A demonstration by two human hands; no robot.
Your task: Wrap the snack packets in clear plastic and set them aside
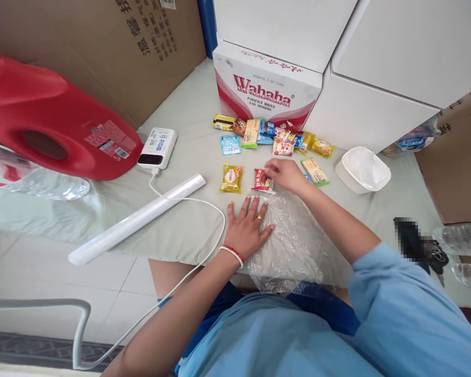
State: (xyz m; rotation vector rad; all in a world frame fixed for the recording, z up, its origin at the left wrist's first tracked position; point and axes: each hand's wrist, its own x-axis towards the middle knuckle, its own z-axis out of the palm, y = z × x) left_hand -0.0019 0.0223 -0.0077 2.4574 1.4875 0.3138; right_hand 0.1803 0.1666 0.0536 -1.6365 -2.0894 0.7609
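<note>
My left hand (247, 228) lies flat with its fingers spread, on the near part of the cloth and the left edge of a clear plastic bag (294, 241). Just beyond its fingertips is a red snack packet (261, 180) with a dark picture on it. The bent fingers of my right hand (286, 174) close on that packet's right end. To the left sits a yellow snack packet (231, 178), apart from both hands. A pale yellow-green snack packet (315, 172) lies right of my right hand, with a bit of blue wrapper partly hidden beside it.
Several snack packets (251, 133) lie along the Wahaha carton (267, 86). A white bowl (363, 170) holds clear plastic. On the left are a white device (157, 148) with a cable, a white tube (137, 220) and a red jug (58, 120). Bottles (461, 240) lie far right.
</note>
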